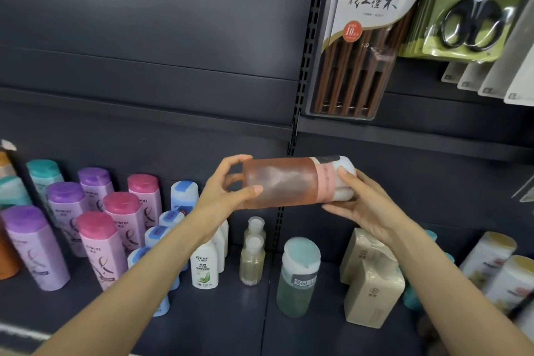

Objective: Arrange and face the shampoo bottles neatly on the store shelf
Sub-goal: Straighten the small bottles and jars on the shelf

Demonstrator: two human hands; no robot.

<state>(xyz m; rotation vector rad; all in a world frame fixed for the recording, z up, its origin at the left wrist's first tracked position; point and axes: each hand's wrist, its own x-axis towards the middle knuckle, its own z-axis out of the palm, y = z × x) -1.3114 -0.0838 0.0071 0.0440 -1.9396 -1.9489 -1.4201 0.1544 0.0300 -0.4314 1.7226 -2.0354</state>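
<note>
Amber-pink and translucent, a shampoo bottle (284,182) is held level in mid-air before a dark store shelf (202,324), its long axis running left to right and its white cap pointing right. A person's left hand (228,191) grips the base end, fingers curled over the top and thumb across the front; the right hand (361,202) cups the cap end, thumb on the white cap and fingers wrapped underneath — neither hand is free. Directly below, near the shelf's middle, stand two small clear bottles (253,251), a white green-leaf bottle (204,266) and a green bottle with a pale lid (297,274); rows of pink and purple bottles (95,234) fill the left end. Standing the bottle up appears to call for a quarter-turn, cap uppermost, with the right hand leading — the open floor near the front edge, between the two forearms, looks the nearest spot
</note>
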